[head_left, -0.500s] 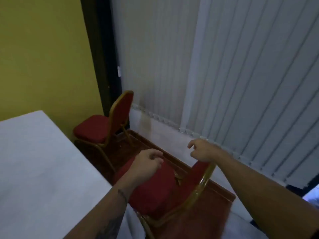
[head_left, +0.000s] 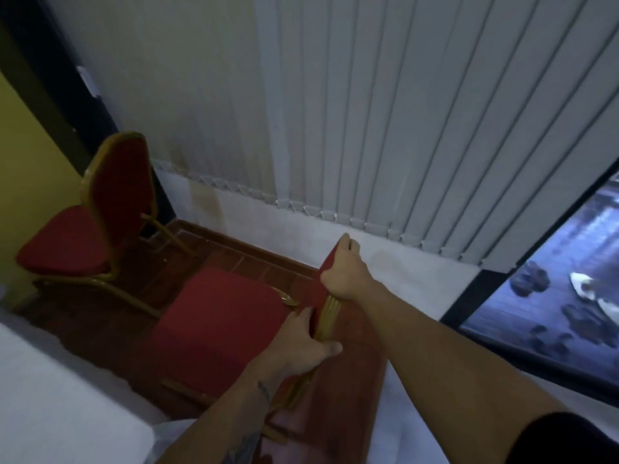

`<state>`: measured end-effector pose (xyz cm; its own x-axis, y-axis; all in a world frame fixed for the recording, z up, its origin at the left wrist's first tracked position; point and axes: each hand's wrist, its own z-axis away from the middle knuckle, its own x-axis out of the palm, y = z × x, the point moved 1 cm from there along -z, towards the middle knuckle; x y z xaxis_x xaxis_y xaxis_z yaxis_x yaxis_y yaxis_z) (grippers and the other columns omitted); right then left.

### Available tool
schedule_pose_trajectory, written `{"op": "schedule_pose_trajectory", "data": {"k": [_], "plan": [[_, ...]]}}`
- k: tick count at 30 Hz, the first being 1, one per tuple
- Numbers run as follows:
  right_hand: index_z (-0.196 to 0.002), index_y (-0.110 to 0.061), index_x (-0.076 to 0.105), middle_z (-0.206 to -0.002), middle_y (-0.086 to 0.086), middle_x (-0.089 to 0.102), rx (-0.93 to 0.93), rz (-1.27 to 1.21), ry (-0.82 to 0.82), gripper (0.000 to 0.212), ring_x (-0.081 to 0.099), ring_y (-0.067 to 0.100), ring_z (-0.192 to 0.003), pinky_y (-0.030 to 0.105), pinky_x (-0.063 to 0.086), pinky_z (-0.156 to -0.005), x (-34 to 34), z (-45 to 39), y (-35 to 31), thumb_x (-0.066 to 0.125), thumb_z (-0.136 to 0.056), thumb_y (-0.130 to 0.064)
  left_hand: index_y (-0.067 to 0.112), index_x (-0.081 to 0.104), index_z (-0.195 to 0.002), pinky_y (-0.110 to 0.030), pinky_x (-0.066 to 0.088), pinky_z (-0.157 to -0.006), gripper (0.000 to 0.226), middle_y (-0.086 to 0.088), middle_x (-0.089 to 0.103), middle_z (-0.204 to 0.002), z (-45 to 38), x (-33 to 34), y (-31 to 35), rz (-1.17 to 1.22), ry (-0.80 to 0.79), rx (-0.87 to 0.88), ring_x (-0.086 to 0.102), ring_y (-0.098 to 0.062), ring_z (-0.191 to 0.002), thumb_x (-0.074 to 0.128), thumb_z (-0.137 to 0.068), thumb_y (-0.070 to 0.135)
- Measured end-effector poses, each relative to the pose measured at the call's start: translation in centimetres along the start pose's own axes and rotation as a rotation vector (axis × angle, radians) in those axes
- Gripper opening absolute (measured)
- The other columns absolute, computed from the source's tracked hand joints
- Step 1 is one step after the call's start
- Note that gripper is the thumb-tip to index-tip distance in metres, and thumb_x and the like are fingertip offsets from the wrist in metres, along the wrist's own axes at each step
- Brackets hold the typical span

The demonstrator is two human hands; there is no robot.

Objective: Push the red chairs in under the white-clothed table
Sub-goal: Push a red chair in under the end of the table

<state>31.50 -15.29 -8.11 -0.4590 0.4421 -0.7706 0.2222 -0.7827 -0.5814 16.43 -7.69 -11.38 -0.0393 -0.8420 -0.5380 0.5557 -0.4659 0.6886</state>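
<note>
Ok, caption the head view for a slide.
Both hands, left and right, grip the near red chair backrest beside the white-clothed table.

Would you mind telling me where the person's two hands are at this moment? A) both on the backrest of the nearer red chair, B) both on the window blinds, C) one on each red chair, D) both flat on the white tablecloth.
A: the left hand and right hand both grip the gold-framed backrest of the nearer red chair.

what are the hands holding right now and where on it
Both hold the near red chair by its backrest: right hand at the top edge, left hand lower on the gold frame.
</note>
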Motion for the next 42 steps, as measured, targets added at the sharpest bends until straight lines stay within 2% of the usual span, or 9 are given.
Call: {"op": "schedule_pose_trajectory", "data": {"k": [3, 6, 9, 12, 16, 20, 25, 36, 42], "plan": [[-0.162, -0.011, -0.008, -0.159, 0.019, 0.033, 0.208, -0.213, 0.076, 0.108, 0.055, 0.040, -0.124, 0.036, 0.049, -0.089, 1.0, -0.6, 0.4, 0.062, -0.081, -0.023, 0.032, 0.046, -0.146, -0.045, 0.054, -0.101, 0.105, -0.002, 0.057, -0.141, -3.0, 1.7, -2.8, -0.089, -0.076, -0.066, 0.060, -0.025, -0.124, 0.075, -0.050, 0.062], [-0.160, -0.008, 0.012, -0.135, 0.016, 0.058, 0.361, -0.299, 0.126, 0.093, 0.063, 0.035, -0.110, 0.038, 0.053, -0.082, 1.5, -1.2, 0.3, 0.061, -0.083, -0.027, 0.032, 0.036, -0.152, -0.046, 0.053, -0.102, 0.110, -0.004, 0.054, -0.143, -2.5, 0.9, -1.6, -0.113, -0.156, -0.065, 0.057, -0.028, -0.128, 0.064, -0.048, 0.050], [-0.151, -0.006, 0.029, -0.128, 0.016, 0.058, 0.349, -0.309, 0.095, 0.073, 0.063, 0.034, -0.107, 0.042, 0.055, -0.088, 1.2, -1.9, -0.5, 0.058, -0.086, -0.024, 0.031, 0.027, -0.157, -0.044, 0.052, -0.103, 0.117, -0.006, 0.056, -0.141, -2.5, -0.4, -1.1, -0.130, -0.227, -0.062, 0.057, -0.029, -0.127, 0.065, -0.048, 0.049], [-0.150, -0.005, 0.027, -0.127, 0.017, 0.057, 0.323, -0.339, 0.044, 0.069, 0.063, 0.032, -0.104, 0.037, 0.055, -0.076, 1.7, -2.5, -1.5, 0.056, -0.088, -0.016, 0.025, 0.015, -0.163, -0.039, 0.051, -0.102, 0.118, -0.009, 0.054, -0.144, -2.4, -1.9, -1.5, -0.147, -0.242, -0.075, 0.056, -0.029, -0.129, 0.069, -0.058, 0.040], [-0.149, -0.003, 0.026, -0.125, 0.017, 0.057, 0.285, -0.370, 0.001, 0.068, 0.063, 0.030, -0.100, 0.033, 0.051, -0.062, 3.0, -3.2, -3.5, 0.057, -0.088, -0.012, 0.021, 0.022, -0.160, -0.039, 0.051, -0.102, 0.109, -0.009, 0.051, -0.145, -1.9, -4.2, -3.2, -0.086, -0.216, -0.093, 0.053, -0.029, -0.131, 0.068, -0.062, 0.035], [-0.147, -0.003, 0.026, -0.117, 0.013, 0.057, 0.257, -0.393, -0.029, 0.068, 0.063, 0.029, -0.096, 0.037, 0.056, -0.069, 4.6, -3.9, -6.2, 0.057, -0.086, -0.011, 0.024, 0.024, -0.161, -0.030, 0.049, -0.087, 0.099, -0.007, 0.054, -0.143, -1.1, -6.9, -4.5, -0.093, -0.174, -0.138, 0.057, -0.024, -0.120, 0.069, -0.073, 0.030], [-0.143, -0.001, 0.035, -0.114, 0.012, 0.061, 0.149, -0.402, -0.065, 0.068, 0.065, 0.032, -0.102, 0.046, 0.060, -0.084, 5.8, -6.8, -9.5, 0.057, -0.080, -0.016, 0.025, 0.053, -0.134, -0.028, 0.049, -0.081, 0.054, -0.001, 0.062, -0.117, -1.3, -10.2, -4.4, -0.077, -0.050, -0.175, 0.060, -0.020, -0.102, 0.071, -0.083, 0.023], [-0.152, -0.001, 0.020, -0.123, 0.014, 0.057, -0.048, -0.283, -0.313, 0.075, 0.062, 0.030, -0.104, 0.043, 0.056, -0.093, 5.5, -12.8, -11.0, 0.058, -0.089, -0.013, 0.023, 0.048, -0.141, -0.030, 0.047, -0.083, 0.062, -0.002, 0.061, -0.116, -4.1, -9.0, -1.0, 0.066, 0.127, -0.344, 0.062, -0.022, -0.105, 0.070, -0.084, 0.030], [-0.152, -0.002, 0.018, -0.111, 0.010, 0.053, -0.134, -0.212, -0.431, 0.075, 0.061, 0.022, -0.087, 0.034, 0.056, -0.067, 5.9, -14.9, -13.1, 0.058, -0.090, -0.012, 0.017, 0.042, -0.146, -0.035, 0.054, -0.091, 0.068, -0.005, 0.060, -0.124, -5.5, -9.3, -0.4, 0.069, 0.172, -0.468, 0.061, -0.025, -0.111, 0.069, -0.086, 0.031]]}}
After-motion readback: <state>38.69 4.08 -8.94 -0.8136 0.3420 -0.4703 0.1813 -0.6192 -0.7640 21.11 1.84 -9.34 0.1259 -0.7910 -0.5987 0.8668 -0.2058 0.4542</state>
